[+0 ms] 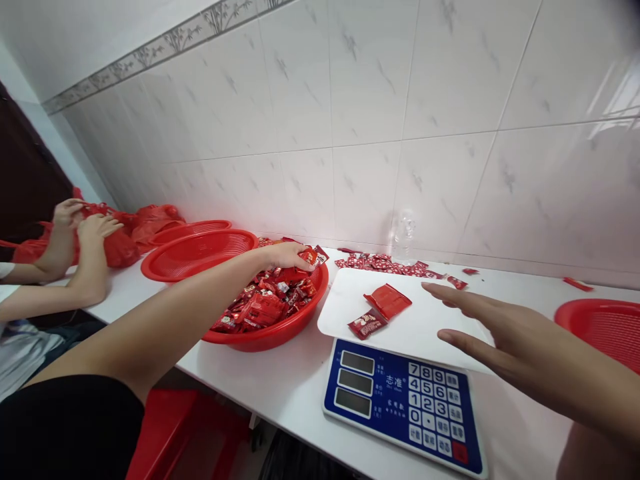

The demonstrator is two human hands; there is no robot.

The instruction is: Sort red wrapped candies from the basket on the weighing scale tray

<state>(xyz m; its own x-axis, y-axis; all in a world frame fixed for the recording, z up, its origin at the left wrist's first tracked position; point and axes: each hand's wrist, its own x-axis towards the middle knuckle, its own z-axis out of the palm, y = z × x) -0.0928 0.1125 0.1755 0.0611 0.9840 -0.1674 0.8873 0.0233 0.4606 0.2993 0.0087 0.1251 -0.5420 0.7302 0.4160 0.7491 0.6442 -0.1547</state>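
My left hand (287,256) is closed on a small red packet (314,256) above the right side of a red basin (300,327) heaped with red wrapped packets (265,303). My right hand (483,327) hovers over the right part of a white scale tray (340,303), its thumb and fingers apart and nothing in them. On the tray lie a bright red packet (389,301) and a darker red packet (368,323), touching or nearly so. The tray belongs to a scale with a blue keypad panel (395,400) and grey displays.
Small red patterned packets (385,263) are strewn along the wall beside a clear plastic bottle (404,237). Red baskets stand at left (200,257) and right (600,327). A co-worker's hands (93,223) handle red bags (123,247). Below is a red stool (167,427).
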